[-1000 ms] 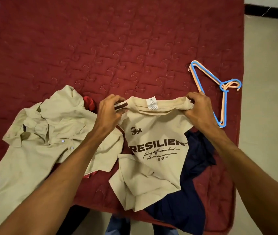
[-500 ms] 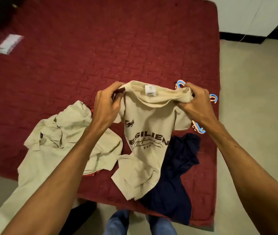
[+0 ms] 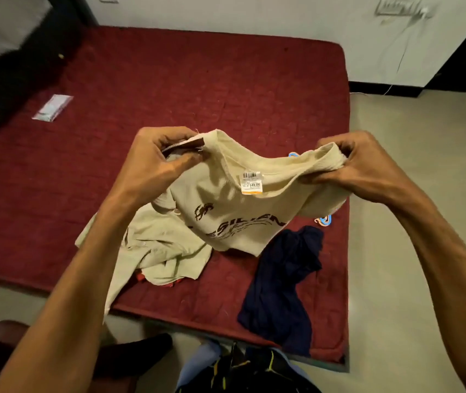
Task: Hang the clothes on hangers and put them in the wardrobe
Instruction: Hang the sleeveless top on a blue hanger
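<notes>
A beige T-shirt point(image 3: 240, 211) with dark print and a price tag at its collar hangs in the air over the red mattress point(image 3: 197, 89). My left hand point(image 3: 158, 163) grips its left shoulder, and my right hand point(image 3: 359, 163) grips the bunched right shoulder. Behind the shirt, blue and peach hangers point(image 3: 323, 220) lie on the mattress, showing only as small bits. A beige button shirt point(image 3: 166, 248) lies crumpled under my left forearm. A navy garment point(image 3: 283, 282) sprawls near the mattress's front right corner.
A small clear packet point(image 3: 52, 107) lies at the mattress's far left. A dark headboard point(image 3: 13, 75) runs along the left side. Bare floor point(image 3: 413, 251) lies to the right of the mattress. A white wall with a socket and cable point(image 3: 405, 29) stands behind.
Both hands have lifted the beige T-shirt off the mattress and raised it. The shirt now covers most of the hangers. The camera has tilted up, showing the far wall.
</notes>
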